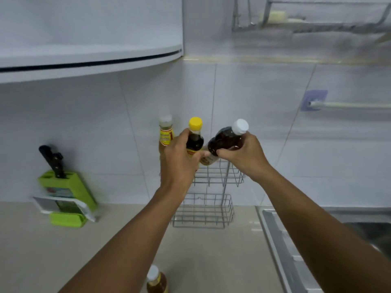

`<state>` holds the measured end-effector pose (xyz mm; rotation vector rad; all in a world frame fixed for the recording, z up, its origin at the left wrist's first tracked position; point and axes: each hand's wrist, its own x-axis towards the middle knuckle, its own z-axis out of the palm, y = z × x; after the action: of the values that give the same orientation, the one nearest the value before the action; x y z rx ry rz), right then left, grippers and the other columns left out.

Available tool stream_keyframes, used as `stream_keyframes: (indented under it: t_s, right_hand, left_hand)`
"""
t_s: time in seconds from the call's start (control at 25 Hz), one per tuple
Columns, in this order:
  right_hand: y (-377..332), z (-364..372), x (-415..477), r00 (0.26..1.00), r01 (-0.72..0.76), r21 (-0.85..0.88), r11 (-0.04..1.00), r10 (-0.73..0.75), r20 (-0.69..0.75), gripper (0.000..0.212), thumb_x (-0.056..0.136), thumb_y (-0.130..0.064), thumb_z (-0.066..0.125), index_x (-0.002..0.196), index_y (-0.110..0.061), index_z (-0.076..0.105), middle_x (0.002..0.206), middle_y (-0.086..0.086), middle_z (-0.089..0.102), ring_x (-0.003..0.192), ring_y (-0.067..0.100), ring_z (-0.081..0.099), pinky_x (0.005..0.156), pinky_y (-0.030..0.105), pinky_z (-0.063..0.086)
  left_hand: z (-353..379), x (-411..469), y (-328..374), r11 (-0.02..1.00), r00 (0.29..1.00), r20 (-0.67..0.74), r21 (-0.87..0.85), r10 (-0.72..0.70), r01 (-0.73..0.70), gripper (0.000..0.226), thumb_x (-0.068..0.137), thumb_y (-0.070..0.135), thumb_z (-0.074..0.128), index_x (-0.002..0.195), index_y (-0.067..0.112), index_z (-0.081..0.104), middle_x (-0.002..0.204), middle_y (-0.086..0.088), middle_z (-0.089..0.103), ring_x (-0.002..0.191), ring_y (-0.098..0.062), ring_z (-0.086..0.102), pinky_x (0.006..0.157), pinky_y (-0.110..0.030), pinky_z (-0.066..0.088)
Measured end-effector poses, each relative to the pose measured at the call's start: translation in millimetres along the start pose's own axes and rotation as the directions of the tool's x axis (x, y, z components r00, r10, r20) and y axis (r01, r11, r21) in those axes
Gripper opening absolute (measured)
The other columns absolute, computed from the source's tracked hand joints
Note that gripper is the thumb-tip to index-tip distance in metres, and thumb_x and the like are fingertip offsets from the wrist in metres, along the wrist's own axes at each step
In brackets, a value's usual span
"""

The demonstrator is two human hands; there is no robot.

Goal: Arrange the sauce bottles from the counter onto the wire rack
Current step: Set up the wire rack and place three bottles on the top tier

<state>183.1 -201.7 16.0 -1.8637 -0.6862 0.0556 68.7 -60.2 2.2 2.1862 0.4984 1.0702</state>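
Observation:
A two-tier wire rack (pixel 213 176) stands on the counter against the tiled wall. My left hand (pixel 179 159) grips a dark sauce bottle with a yellow cap (pixel 194 134) over the rack's upper tier. Behind it stands a yellow-labelled bottle with a clear cap (pixel 165 132); its base is hidden by my hand. My right hand (pixel 245 155) holds a dark brown bottle with a white cap (pixel 228 138), tilted to the right above the upper tier. One more amber bottle with a white cap (pixel 156 281) stands on the counter at the bottom edge.
A green knife block (pixel 67 187) with a black-handled knife sits at the left by the wall. A steel sink (pixel 330 240) lies to the right. A white cabinet (pixel 88 39) hangs overhead, with a towel bar (pixel 349 105) and dish rack (pixel 306 15) on the wall.

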Motion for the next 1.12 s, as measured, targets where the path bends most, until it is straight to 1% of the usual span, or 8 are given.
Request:
stream_keyframes:
  t_s: [0.24,0.48,0.6,0.68,0.84,0.96,1.04,1.12]
  right_hand:
    - [15,20,13,0.987,-0.083,-0.076,0.994,0.092,0.133,0.029,0.067,-0.019,0.083,0.091,-0.029,0.071,0.091,-0.001,0.075,0.087,0.017,0.073,0.085,0.042,0.062]
    - [28,33,24,0.957,-0.112,-0.024,0.993,0.114,0.268,0.045,0.065,-0.018,0.08,0.11,-0.024,0.075,0.1,-0.004,0.078,0.094,0.016,0.076,0.094,0.046,0.061]
    - [32,36,26,0.942,-0.106,-0.005,0.994,0.102,0.32,0.059,0.063,-0.025,0.08,0.122,-0.025,0.07,0.107,-0.006,0.078,0.098,0.014,0.076,0.096,0.046,0.059]
    - [34,38,25,0.941,-0.105,0.012,0.994,0.095,0.326,0.067,0.063,-0.026,0.086,0.127,-0.026,0.066,0.114,-0.006,0.076,0.102,0.015,0.075,0.097,0.045,0.059]
    - [39,42,23,0.958,-0.074,0.038,0.997,0.06,0.281,0.059,0.074,-0.018,0.091,0.127,-0.019,0.063,0.12,-0.002,0.072,0.101,0.016,0.074,0.09,0.035,0.06]
    - [40,43,25,0.945,-0.066,0.064,0.996,0.041,0.324,0.056,0.081,-0.01,0.085,0.131,-0.017,0.062,0.122,0.001,0.074,0.097,0.009,0.076,0.088,0.028,0.06]
    - [41,43,26,0.936,-0.058,0.062,0.996,0.033,0.35,0.054,0.084,-0.005,0.081,0.133,-0.016,0.061,0.121,0.001,0.073,0.09,-0.001,0.075,0.078,0.015,0.058]
    - [40,43,24,0.933,-0.046,0.05,0.998,0.025,0.358,0.053,0.088,-0.006,0.077,0.136,-0.018,0.059,0.123,-0.002,0.071,0.092,-0.002,0.073,0.073,0.01,0.055]
  left_hand:
    - [10,-6,-21,0.981,0.996,0.031,0.178,-0.09,0.083,0.041,0.072,0.042,0.083,0.1,0.028,0.056,0.09,0.006,0.064,0.085,-0.022,0.062,0.067,-0.045,0.06]
    - [13,-5,-27,0.98,0.99,0.103,0.182,-0.1,0.08,0.036,0.083,0.041,0.074,0.111,0.022,0.063,0.098,0.001,0.068,0.088,-0.023,0.065,0.073,-0.041,0.059]
    - [3,6,-21,0.978,0.987,0.113,0.188,-0.119,0.096,0.031,0.091,0.046,0.063,0.095,0.018,0.073,0.08,-0.002,0.069,0.075,-0.021,0.064,0.062,-0.032,0.052]
    - [-5,11,-21,0.976,0.99,0.079,0.194,-0.115,0.098,0.031,0.089,0.047,0.066,0.083,0.018,0.075,0.071,-0.002,0.071,0.07,-0.022,0.065,0.061,-0.035,0.055]
    - [-11,13,-21,0.978,0.993,0.013,0.178,-0.115,0.11,0.027,0.081,0.044,0.076,0.076,0.018,0.074,0.066,-0.001,0.071,0.066,-0.02,0.067,0.064,-0.039,0.059]
    - [-12,14,-20,0.973,0.991,0.014,0.19,-0.134,0.129,0.027,0.082,0.045,0.074,0.083,0.018,0.074,0.074,-0.001,0.075,0.074,-0.021,0.07,0.068,-0.041,0.061]
    - [-12,12,-20,0.955,0.99,-0.007,0.262,-0.139,0.136,0.027,0.083,0.049,0.072,0.089,0.023,0.074,0.081,0.001,0.077,0.08,-0.024,0.07,0.068,-0.041,0.06]
    - [-11,10,-19,0.931,0.991,-0.04,0.342,-0.124,0.13,0.026,0.084,0.05,0.069,0.089,0.025,0.073,0.082,0.002,0.076,0.081,-0.026,0.069,0.064,-0.037,0.057]
